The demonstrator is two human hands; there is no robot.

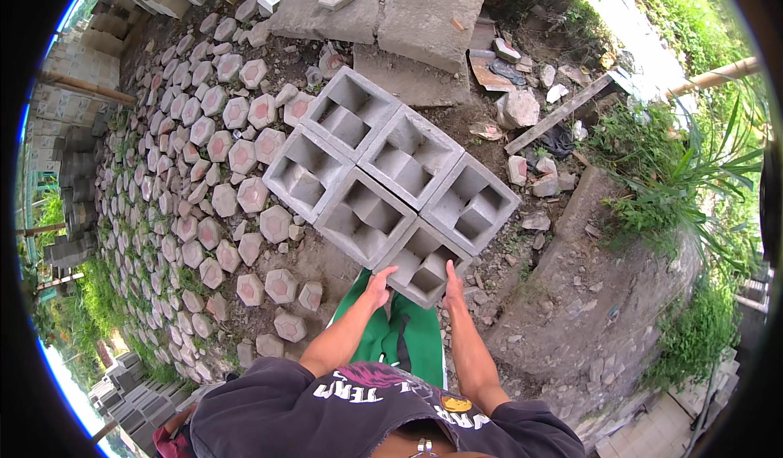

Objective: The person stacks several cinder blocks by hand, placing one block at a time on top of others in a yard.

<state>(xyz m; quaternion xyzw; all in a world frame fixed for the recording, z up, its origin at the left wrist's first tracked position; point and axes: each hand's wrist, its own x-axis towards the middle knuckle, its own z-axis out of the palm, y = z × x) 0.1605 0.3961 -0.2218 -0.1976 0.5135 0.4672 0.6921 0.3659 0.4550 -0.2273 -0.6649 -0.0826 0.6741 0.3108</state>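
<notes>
Both my hands are on the nearest grey concrete block (pixel 415 292), one of a tight cluster of hollow square blocks with patterned inner ledges. My left hand (pixel 379 285) grips its left side, with the thumb along the top edge and the other fingers mostly hidden. Opposite it, my right hand (pixel 453 285) holds the right side, its thumb pointing up the wall. Directly behind sit a left block (pixel 326 223), a middle block (pixel 418 203) and a right block (pixel 507 213). Whether the held block rests on something or is lifted, I cannot tell.
Hexagonal pavers (pixel 243 156) with reddish centres spread over the ground at left. Concrete slabs (pixel 428 13) lie beyond the blocks. A wooden plank (pixel 559 114) leans among rubble at right, near a dirt ledge (pixel 563 319) and plants (pixel 652 152). Dark stacked blocks (pixel 79 164) stand far left.
</notes>
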